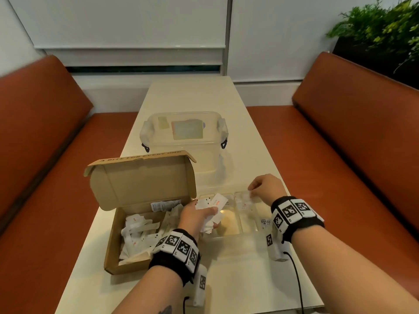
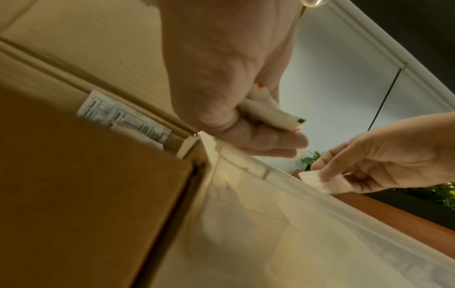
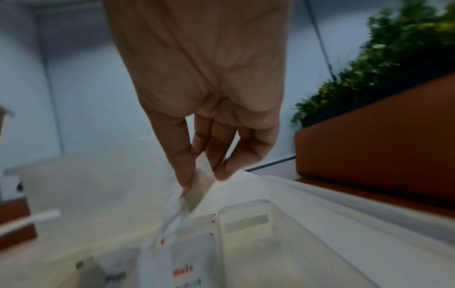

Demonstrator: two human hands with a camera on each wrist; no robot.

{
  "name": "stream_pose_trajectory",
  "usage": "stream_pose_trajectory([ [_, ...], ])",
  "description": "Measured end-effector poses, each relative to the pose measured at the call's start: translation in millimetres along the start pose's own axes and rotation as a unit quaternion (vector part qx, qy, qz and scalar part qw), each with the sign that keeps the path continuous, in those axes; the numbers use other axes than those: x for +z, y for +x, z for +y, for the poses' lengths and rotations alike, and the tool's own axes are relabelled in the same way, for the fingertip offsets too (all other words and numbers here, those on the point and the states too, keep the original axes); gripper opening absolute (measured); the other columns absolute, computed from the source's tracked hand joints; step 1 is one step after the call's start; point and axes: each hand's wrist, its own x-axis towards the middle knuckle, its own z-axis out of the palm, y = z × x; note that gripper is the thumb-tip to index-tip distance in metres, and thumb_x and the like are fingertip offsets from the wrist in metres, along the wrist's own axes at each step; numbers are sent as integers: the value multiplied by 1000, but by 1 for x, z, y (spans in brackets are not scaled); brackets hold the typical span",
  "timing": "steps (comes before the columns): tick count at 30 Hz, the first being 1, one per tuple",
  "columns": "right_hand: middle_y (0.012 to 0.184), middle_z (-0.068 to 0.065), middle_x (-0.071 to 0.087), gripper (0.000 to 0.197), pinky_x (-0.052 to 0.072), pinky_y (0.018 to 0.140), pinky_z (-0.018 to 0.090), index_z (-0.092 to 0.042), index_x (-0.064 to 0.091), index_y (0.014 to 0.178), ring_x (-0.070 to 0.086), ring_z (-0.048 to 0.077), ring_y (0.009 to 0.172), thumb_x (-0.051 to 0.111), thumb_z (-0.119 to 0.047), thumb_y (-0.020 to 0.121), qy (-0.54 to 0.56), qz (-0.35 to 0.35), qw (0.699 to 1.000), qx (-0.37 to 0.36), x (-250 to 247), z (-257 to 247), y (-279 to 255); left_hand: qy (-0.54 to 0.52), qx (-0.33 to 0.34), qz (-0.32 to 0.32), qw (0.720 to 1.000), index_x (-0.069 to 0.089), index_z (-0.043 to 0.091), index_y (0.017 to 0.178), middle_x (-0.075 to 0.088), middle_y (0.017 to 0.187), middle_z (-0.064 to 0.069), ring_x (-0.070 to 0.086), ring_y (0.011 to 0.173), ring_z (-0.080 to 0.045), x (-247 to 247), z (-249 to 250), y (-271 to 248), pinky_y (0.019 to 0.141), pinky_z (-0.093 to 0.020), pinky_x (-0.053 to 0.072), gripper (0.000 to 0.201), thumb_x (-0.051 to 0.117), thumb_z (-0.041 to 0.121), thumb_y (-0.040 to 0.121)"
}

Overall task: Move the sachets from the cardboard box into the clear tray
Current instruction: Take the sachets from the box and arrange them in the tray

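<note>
Cardboard box (image 1: 133, 223): stood open at the near left part of the table (image 1: 192, 98), lid raised toward the far side, its right wall just beside the clear tray (image 1: 240, 236). Contents: a loose heap of white sachets (image 1: 138, 232), some with red print.

Clear tray: lay on the table to the right of the box, divided into compartments; a few sachets already lay in the right-hand compartment.

Left hand (image 1: 197, 217): positioned over the seam between box and tray, fingers curled round a bunch of sachets (image 1: 212, 203) that fanned out above its knuckles. The left wrist view confirmed the closed grasp on them (image 2: 265, 111).

Right hand (image 1: 266, 189): held over the far right part of the tray, thumb and fingertips (image 3: 187, 175) pinching a single sachet (image 3: 194, 193) by its upper edge, the sachet hanging down into the tray.

Lidded plastic container (image 1: 183, 137): stood beyond the box, at mid-table, clips closed.

Surroundings: orange-brown bench seats (image 1: 340, 155) along both long edges of the table; green plants (image 1: 381, 30) behind the right one.
</note>
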Motion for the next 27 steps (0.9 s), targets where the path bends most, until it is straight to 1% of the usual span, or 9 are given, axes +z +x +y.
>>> stream_pose_trajectory([
  [4, 92, 6, 71, 17, 48, 71, 25, -13, 68, 75, 63, 20, 85, 65, 3, 76, -116, -35, 992, -33, 9, -7, 7, 5, -5, -1, 1000, 60, 0, 106, 64, 101, -24, 64, 65, -30, -1, 2, -1, 39, -23, 48, 28, 67, -6, 80],
  [6, 98, 7, 69, 17, 49, 75, 26, -13, 68, 81, 64, 23, 92, 65, 3, 78, -164, -61, 983, -46, 12, -9, 8, 13, -6, -6, 1000, 59, -1, 109, 64, 102, -23, 64, 67, -29, -1, 4, -1, 40, -24, 50, 30, 67, -5, 81],
  [9, 107, 7, 65, 22, 48, 82, 27, -10, 69, 98, 62, 24, 99, 65, 2, 80, -216, -81, 971, -60, 16, -9, 9, 24, -10, -13, 1000, 59, 0, 109, 64, 103, -21, 64, 72, -28, -1, 5, 0, 43, -26, 53, 31, 68, -6, 81],
  [11, 108, 9, 66, 22, 49, 82, 28, -9, 70, 98, 62, 26, 99, 61, 3, 82, -247, -88, 962, -72, 17, -9, 8, 31, -9, -14, 999, 59, -2, 111, 64, 104, -22, 64, 73, -29, -1, 4, 1, 42, -25, 52, 33, 68, -6, 80],
  [13, 106, 11, 68, 21, 50, 83, 30, -9, 71, 97, 63, 28, 98, 59, 1, 83, -279, -90, 953, -79, 17, -11, 7, 45, -8, -9, 999, 59, -2, 113, 64, 105, -21, 65, 81, -33, -1, 4, 3, 45, -27, 53, 35, 69, -5, 80],
  [15, 107, 13, 67, 20, 50, 84, 30, -8, 71, 98, 63, 29, 99, 58, -1, 85, -295, -97, 947, -80, 16, -15, 8, 59, -10, -7, 998, 60, -1, 112, 64, 109, -22, 64, 88, -36, -2, 2, 5, 46, -28, 53, 35, 71, -4, 78],
  [18, 110, 15, 67, 22, 49, 86, 30, -3, 70, 103, 63, 30, 102, 58, 0, 85, -317, -115, 938, -79, 16, -22, 11, 62, -15, -11, 998, 61, 4, 104, 65, 109, -21, 65, 91, -37, -2, 1, 9, 46, -28, 53, 31, 73, -3, 76],
  [21, 111, 15, 67, 24, 51, 88, 31, -1, 69, 106, 63, 29, 102, 58, 1, 85, -338, -122, 930, -78, 18, -25, 12, 73, -11, -13, 997, 62, 10, 95, 66, 107, -18, 67, 88, -35, -3, 0, 11, 47, -29, 54, 27, 73, -3, 75],
  [27, 108, 15, 68, 22, 52, 86, 31, -2, 70, 104, 64, 29, 100, 60, -1, 84, -362, -129, 919, -85, 21, -24, 13, 75, -12, -21, 997, 62, 13, 91, 66, 101, -13, 67, 85, -30, -4, -1, 13, 51, -32, 56, 26, 73, -4, 75],
])
